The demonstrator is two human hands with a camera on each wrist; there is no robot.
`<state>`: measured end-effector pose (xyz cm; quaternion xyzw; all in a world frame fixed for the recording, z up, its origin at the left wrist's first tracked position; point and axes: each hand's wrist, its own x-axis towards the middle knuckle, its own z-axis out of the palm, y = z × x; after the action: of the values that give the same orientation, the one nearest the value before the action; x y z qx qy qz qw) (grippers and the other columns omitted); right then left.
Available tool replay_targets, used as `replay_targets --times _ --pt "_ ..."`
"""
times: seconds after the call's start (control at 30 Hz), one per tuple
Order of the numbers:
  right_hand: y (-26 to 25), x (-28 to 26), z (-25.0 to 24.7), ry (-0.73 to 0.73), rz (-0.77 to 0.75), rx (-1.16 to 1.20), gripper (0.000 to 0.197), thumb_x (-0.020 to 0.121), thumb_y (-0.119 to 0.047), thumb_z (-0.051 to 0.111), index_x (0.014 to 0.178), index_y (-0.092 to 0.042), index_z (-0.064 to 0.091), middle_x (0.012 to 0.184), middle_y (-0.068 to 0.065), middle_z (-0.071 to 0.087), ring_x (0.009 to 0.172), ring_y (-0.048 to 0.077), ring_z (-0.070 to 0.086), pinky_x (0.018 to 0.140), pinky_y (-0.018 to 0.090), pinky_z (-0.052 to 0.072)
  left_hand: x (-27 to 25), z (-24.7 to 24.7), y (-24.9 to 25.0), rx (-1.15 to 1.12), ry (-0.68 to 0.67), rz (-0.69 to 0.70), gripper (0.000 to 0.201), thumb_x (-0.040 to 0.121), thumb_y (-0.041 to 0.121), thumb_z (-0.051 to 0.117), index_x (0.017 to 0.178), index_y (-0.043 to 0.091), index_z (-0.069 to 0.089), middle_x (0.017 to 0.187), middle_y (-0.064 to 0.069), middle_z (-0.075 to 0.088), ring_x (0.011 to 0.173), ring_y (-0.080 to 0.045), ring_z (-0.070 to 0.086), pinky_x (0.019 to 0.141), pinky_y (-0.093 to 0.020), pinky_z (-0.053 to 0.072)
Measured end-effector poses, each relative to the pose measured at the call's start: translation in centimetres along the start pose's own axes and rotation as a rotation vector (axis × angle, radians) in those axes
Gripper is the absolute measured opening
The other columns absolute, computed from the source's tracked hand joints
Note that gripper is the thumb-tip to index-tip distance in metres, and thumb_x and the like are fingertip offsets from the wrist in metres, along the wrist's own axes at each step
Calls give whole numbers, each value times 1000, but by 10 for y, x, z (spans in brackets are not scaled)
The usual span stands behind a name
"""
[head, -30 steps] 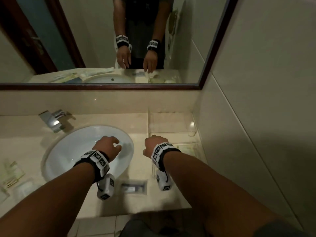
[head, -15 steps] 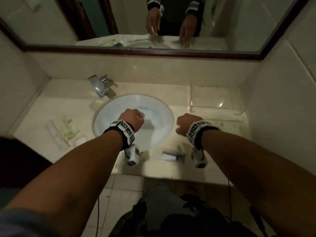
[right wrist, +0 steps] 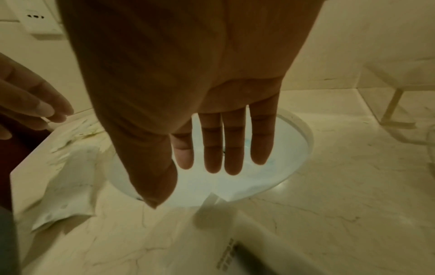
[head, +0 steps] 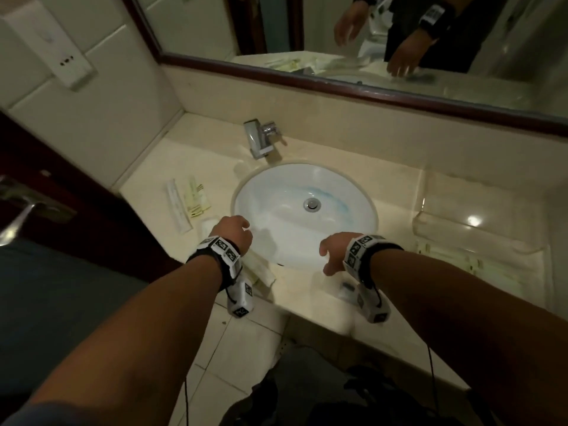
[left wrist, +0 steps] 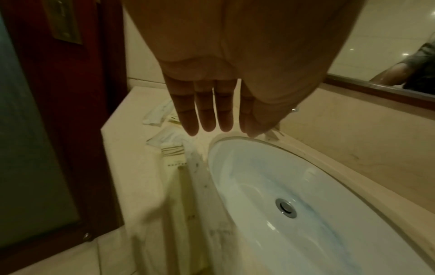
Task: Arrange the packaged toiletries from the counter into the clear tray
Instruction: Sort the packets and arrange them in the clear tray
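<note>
Several packaged toiletries [head: 187,201] lie on the counter left of the sink: a long white sachet and yellow-green packets. Another pale packet [head: 261,270] lies at the counter's front edge under my left wrist, and a small dark-labelled packet [head: 345,287] lies under my right wrist. The clear tray [head: 479,241] stands at the right end of the counter. My left hand [head: 236,230] hovers over the sink's left rim, fingers straight [left wrist: 204,121], holding nothing. My right hand [head: 333,252] hovers over the sink's front rim, fingers extended [right wrist: 233,158], empty.
The white oval sink [head: 307,210] fills the counter's middle, with a chrome tap [head: 259,136] behind it. A mirror [head: 368,41] runs along the back wall. A dark wooden door frame [left wrist: 70,111] borders the counter's left end. A clear raised shelf [head: 479,192] stands behind the tray.
The head view has swung left and down, bringing the left-side packets into sight. Both hands went from loosely curled fists to straightened fingers, and the left hand shifted toward the sink's left rim.
</note>
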<state>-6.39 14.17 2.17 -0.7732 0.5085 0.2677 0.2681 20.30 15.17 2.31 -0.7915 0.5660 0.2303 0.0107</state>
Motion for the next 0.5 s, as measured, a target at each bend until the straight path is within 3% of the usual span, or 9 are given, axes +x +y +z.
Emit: replay_targets --times 0.23,0.5 --pt "1 16 21 -82 1 -98 65 82 -38 77 140 -23 50 144 2 51 129 24 51 105 33 40 -33 20 -11 1 -73 -99 40 94 26 50 133 19 56 136 -11 53 117 -30 57 94 -33 48" --pt "12 1 39 -74 5 -150 56 84 -34 70 136 -26 51 138 1 54 125 23 54 104 35 45 -54 44 1 -25 -112 -99 40 95 24 50 135 19 52 137 -9 50 119 -28 56 93 -33 47"
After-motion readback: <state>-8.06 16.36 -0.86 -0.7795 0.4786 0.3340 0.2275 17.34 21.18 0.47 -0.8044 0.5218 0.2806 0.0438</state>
